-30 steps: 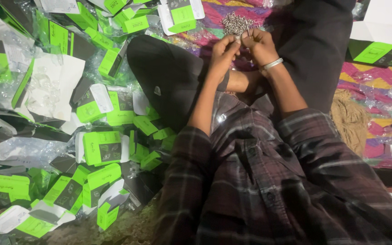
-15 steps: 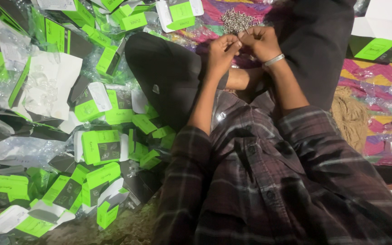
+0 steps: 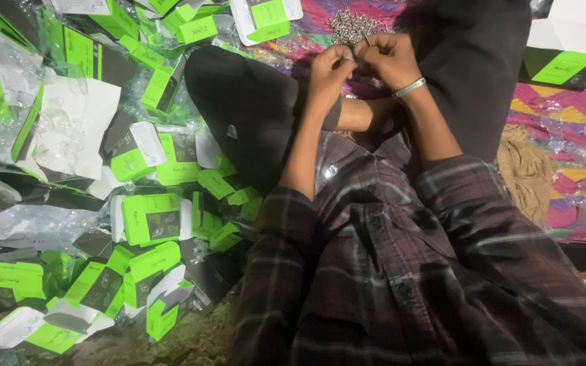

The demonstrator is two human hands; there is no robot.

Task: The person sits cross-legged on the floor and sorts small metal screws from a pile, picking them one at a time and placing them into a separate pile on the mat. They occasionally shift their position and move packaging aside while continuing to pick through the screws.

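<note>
The left hand (image 3: 328, 70) and right hand (image 3: 389, 57) touch, both grips pinching 1 small metal piece (image 3: 361, 41) near the pile of metal pieces (image 3: 348, 24).

Home packing floor: heaped green cartons (image 3: 150, 218), patterned mat (image 3: 564, 108)

The person sits cross-legged, both forearms reaching forward from rolled-up plaid sleeves and converging at the far end of the lap. The left hand (image 3: 330, 68) is curled, its fingers bent inward with the fingertips pinched together. The right hand (image 3: 389, 59) sits just beside it, touching or nearly so, knuckles up and fingers likewise curled tight. A silver bracelet (image 3: 409, 87) circles the right wrist. The left elbow bends sharply; the right forearm runs straighter, angled toward the left.
</note>
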